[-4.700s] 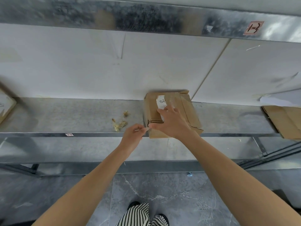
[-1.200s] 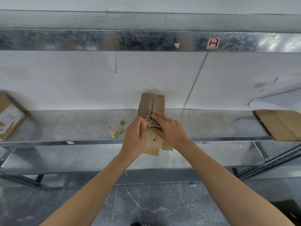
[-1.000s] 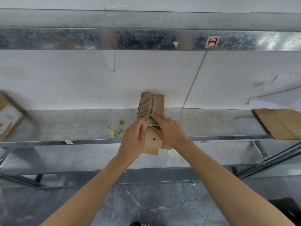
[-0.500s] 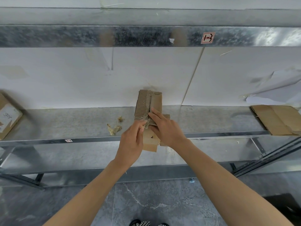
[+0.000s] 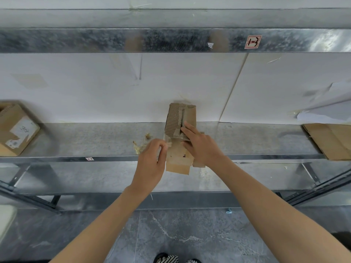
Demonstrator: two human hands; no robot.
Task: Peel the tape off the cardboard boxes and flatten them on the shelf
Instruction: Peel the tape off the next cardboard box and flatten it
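Observation:
A small brown cardboard box (image 5: 180, 120) stands on end at the front edge of the metal shelf (image 5: 85, 141), its ribbed torn face turned to me. My right hand (image 5: 201, 145) holds it from the right, fingers laid across its middle. My left hand (image 5: 152, 162) pinches a strip of clear tape (image 5: 169, 143) at the box's left side and holds it stretched a short way off the cardboard. The box's lower flaps hang past the shelf edge.
A crumpled wad of peeled tape (image 5: 140, 145) lies on the shelf left of the box. A taped box with a white label (image 5: 17, 130) sits at the far left. Flattened cardboard (image 5: 330, 141) lies at the far right. An upper shelf beam (image 5: 171, 40) runs overhead.
Since 4.7 s ago the box went from lying flat to standing on end. Over the last second my left hand has moved left and down, drawing the tape away from the box.

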